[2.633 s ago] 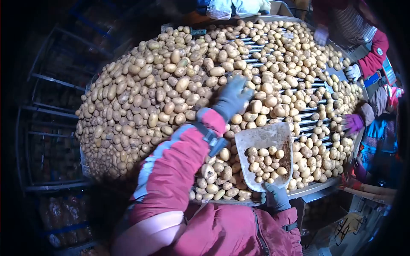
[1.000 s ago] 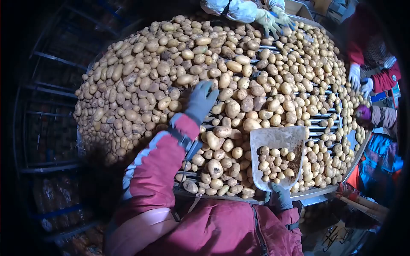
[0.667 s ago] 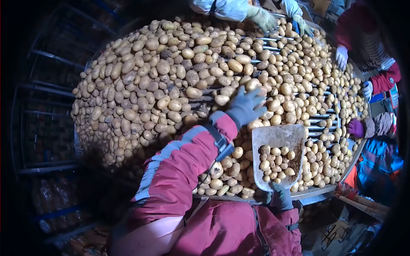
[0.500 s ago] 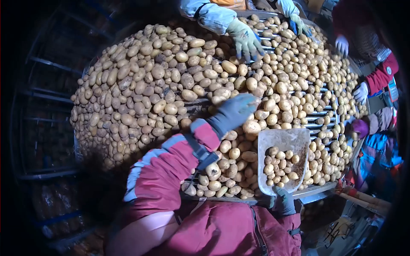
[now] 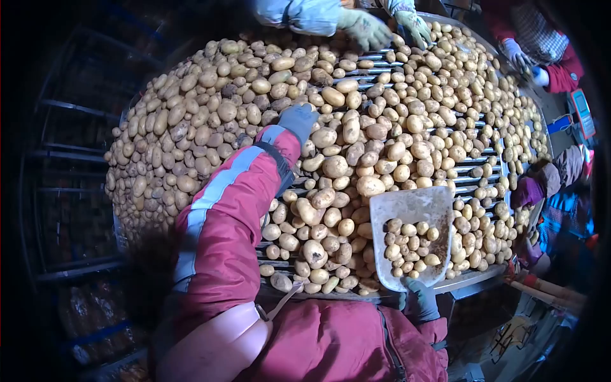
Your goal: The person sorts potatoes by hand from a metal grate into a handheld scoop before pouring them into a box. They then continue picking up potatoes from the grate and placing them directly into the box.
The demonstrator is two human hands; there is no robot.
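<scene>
My left hand (image 5: 298,121), in a grey glove, reaches forward onto the potato heap (image 5: 210,127). Its fingers point down among the potatoes and are mostly hidden, so whether it grips one cannot be made out. My right hand (image 5: 421,302), in a dark green-grey glove, is closed around the near end of a pale, dirt-stained scoop (image 5: 414,202). Several small potatoes (image 5: 410,243) lie in the scoop, which rests over the potatoes at the table's near edge. Larger potatoes (image 5: 334,167) lie between my left arm and the scoop.
Metal bars (image 5: 369,77) of the sorting table show between potatoes. Across it, a co-worker's gloved hands (image 5: 369,30) work at the far edge. Another person's gloved hands (image 5: 525,63) are at the far right, near a blue handheld device (image 5: 582,109). Dark racks (image 5: 70,184) stand left.
My left hand has moved left and farther out over the heap. My right hand and scoop shifted slightly left in view. The far co-worker's hands drew back; the right person's hands came together.
</scene>
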